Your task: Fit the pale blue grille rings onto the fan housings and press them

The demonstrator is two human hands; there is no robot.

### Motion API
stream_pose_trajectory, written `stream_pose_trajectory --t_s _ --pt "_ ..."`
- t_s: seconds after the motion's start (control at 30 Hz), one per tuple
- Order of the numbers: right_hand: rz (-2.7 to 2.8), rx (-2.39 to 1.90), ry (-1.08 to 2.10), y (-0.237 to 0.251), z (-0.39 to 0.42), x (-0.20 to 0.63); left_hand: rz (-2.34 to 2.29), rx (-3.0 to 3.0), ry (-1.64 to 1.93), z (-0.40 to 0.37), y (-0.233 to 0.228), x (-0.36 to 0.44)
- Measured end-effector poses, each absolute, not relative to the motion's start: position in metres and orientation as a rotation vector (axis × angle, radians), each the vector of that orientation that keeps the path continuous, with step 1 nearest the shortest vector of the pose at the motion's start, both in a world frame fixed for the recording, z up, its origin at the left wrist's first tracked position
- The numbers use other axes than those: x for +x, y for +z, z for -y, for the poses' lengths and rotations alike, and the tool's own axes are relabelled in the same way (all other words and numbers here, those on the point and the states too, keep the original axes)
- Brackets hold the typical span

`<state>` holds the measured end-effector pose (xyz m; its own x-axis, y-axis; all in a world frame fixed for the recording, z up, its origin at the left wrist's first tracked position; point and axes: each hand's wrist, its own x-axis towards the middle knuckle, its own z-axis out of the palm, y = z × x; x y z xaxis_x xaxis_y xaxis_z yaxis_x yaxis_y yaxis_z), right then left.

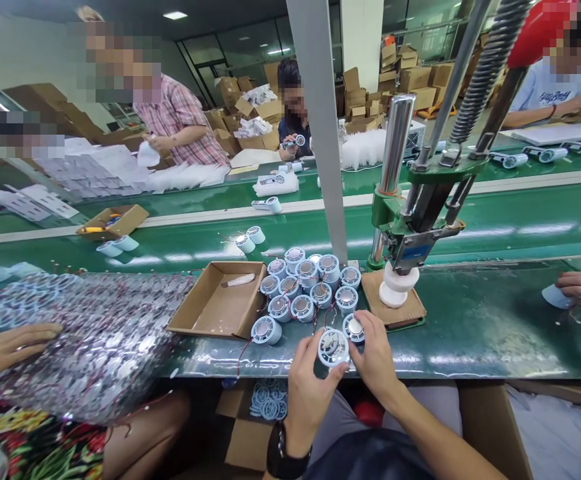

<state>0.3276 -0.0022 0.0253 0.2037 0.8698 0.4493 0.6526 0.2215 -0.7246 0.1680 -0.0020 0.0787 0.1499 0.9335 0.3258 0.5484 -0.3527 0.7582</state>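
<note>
Fingers point(306, 353) of the left hand point(306, 387) are closed around the rim of a pale-blue round cup point(333, 348), low centre of the frame. Just beside it, a metal-capped cup point(354, 328) is gripped between the right hand's point(379, 357) thumb and fingertips. Both are probably best held by their rims, lest the red wires point(314, 321), just above, be snagged.
</note>
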Motion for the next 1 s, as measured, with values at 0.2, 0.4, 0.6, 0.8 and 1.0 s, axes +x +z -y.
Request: stream_pose_trajectory --t_s 0.2,0.4,0.6,0.8,1.0 --pt "1.603 -1.401 0.5 0.024 0.029 0.346 -1.386 2.022 0.871 0.002 0.07 0.189" --pt "1.608 -1.413 0.617 0.02 0.034 0.356 -1.406 1.906 0.75 0.004 0.069 0.206" --pt "1.615 -1.404 0.66 0.019 0.033 0.359 -1.348 1.837 0.729 -0.003 0.068 0.202" --pt "1.67 -1.396 0.681 0.019 0.033 0.361 -1.292 1.84 0.728 -0.008 0.071 0.2" --pt "1.77 -1.384 0.668 0.022 0.032 0.364 -1.255 1.838 0.699 -0.008 0.069 0.198"
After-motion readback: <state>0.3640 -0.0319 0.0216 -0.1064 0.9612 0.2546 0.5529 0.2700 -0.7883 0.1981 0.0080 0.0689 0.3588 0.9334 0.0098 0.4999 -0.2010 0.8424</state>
